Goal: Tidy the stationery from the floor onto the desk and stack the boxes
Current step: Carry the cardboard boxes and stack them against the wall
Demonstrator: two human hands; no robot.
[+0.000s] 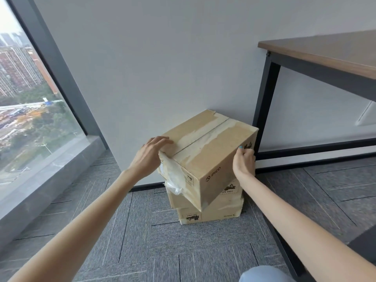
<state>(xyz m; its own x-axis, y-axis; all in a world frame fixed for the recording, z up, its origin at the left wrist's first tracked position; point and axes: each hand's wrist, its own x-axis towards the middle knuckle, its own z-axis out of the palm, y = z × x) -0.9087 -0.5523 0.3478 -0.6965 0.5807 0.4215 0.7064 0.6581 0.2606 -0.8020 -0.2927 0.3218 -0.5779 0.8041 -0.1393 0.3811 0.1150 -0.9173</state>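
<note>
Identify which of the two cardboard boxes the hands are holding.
The upper box, gripped by left hand and right hand, sitting askew atop the lower box.

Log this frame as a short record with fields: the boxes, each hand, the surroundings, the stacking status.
upper box: cardboard, taped top, above the lower box, turned askew to it
lower box: cardboard, on the carpet by the wall
left hand: grips the upper box's left top corner
right hand: grips the upper box's right side
desk: right of the boxes, wooden top, dark frame
stationery: none in view
status: boxes stacked, edges not yet aligned
</note>
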